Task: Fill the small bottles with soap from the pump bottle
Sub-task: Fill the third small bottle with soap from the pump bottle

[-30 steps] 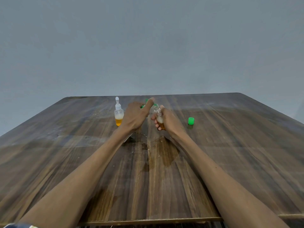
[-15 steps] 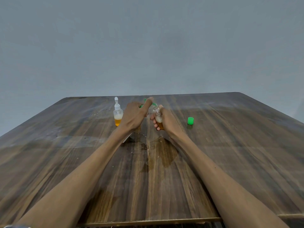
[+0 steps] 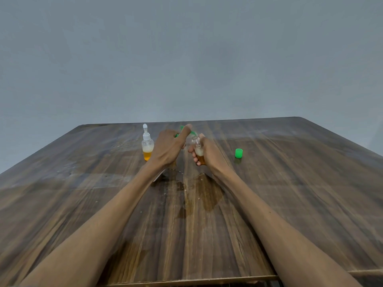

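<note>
Right hand (image 3: pixel 209 151) is wrapped around a small bottle (image 3: pixel 198 149), upright, mouth up; left hand (image 3: pixel 169 148) grips the green pump bottle (image 3: pixel 183 131), index finger on top, nozzle toward it.

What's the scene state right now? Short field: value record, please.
left hand: wrapped around the pump bottle, index finger on its green pump head
right hand: holds a small clear bottle, uncapped, partly filled with amber soap, foam on top
second small bottle: stands upright left of the hands, white nozzle cap on, partly filled
green cap: loose on the table, right of the hands
table: wooden, wet patch in front of the hands
pump bottle body: hidden behind the left hand
</note>
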